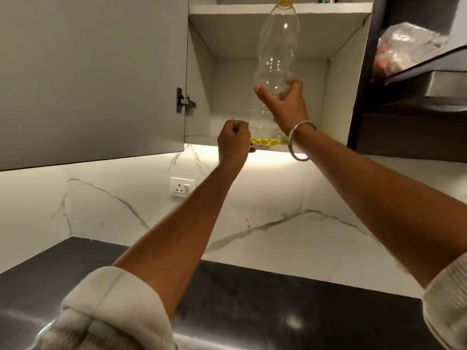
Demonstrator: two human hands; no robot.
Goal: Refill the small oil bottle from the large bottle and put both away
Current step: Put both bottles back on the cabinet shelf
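At the mouth of the open wall cabinet [278,72], the large bottle [276,59] stood upright, its long axis vertical, yellow cap high near the upper shelf and a thin layer of yellow oil at its base level with the cabinet floor. The right hand [283,99] gripped it around the middle, fingers and thumb curled round the clear plastic, while the left hand [233,142] sat fisted against the base; whether it pinched the bottle could not be told. Setting it inside looked to need a short push straight back, and the small oil bottle was out of sight.
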